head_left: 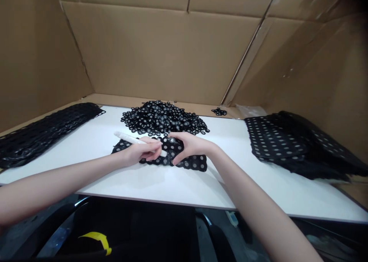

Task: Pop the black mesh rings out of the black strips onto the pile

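Observation:
My left hand (146, 150) is closed round a white pen-shaped tool (126, 137). The tool's lower tip rests at or just above a black strip (195, 163) with rows of light round dots, lying flat on the white board. Over the strip's middle, my right hand (186, 145) is open, its thumb and curved fingers spread apart. Its fingertips are near the strip's far edge and the thumb is over its near part. Whether a small piece lies under those fingertips, I cannot make out. Just beyond the strip sits a heap of small black rings (163, 118).
A stack of black perforated strips (51, 133) lies at the left of the white board (230, 139). Black dotted sheets (287, 143) are piled at the right. A few loose rings (219, 112) lie at the back. Cardboard walls (161, 47) enclose the sides and back.

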Demonstrator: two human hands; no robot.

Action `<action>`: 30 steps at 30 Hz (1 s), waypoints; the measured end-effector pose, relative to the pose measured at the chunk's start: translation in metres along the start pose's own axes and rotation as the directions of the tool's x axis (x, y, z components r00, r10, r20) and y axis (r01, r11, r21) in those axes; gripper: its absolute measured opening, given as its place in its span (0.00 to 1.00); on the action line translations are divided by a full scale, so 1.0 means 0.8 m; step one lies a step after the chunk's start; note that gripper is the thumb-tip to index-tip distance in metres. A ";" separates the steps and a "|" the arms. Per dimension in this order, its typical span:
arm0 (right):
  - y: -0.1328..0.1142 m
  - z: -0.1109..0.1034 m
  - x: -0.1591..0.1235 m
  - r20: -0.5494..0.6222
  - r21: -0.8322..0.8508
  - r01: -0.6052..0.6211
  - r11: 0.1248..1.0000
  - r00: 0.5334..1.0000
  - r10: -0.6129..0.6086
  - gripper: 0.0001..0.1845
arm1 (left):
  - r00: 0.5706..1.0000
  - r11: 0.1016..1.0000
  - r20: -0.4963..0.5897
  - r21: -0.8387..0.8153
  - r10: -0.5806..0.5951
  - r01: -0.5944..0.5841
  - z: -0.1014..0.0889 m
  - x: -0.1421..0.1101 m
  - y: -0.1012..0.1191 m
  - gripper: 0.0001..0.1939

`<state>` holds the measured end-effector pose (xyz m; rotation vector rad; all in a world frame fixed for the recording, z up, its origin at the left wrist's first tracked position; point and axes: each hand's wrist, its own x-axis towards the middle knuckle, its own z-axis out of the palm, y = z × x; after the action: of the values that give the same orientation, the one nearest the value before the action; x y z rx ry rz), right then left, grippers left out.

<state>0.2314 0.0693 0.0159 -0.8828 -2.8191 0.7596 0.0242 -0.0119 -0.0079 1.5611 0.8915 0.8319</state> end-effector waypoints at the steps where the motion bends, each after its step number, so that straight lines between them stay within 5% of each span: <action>1: 0.002 0.000 0.000 -0.015 -0.004 0.015 1.000 1.000 -0.015 0.47 | 1.000 1.000 -0.022 -0.025 0.007 -0.008 -0.002 0.001 -0.002 0.24; 8: 0.003 0.002 0.000 -0.067 0.001 0.033 0.999 0.997 -0.033 0.27 | 0.994 0.997 -0.101 0.075 0.040 -0.032 -0.021 -0.005 0.002 0.22; 13: -0.003 0.017 0.008 -0.206 -0.009 0.023 1.000 0.978 -0.024 0.10 | 0.985 0.991 -0.170 0.129 -0.003 0.025 -0.028 -0.007 0.009 0.13; 21: -0.004 0.043 0.017 -0.341 0.033 -0.039 0.999 0.939 0.048 0.04 | 0.979 0.957 -0.196 0.274 -0.047 0.101 -0.035 -0.005 0.005 0.11; 30: -0.009 0.049 0.013 -0.354 0.180 -0.035 0.983 0.930 0.098 0.04 | 0.961 0.941 -0.204 0.245 -0.187 0.235 -0.047 -0.015 -0.011 0.12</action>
<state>0.2105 0.0531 -0.0152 -0.9794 -2.3762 0.7444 -0.0155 -0.0045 -0.0113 1.6012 1.3242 0.7246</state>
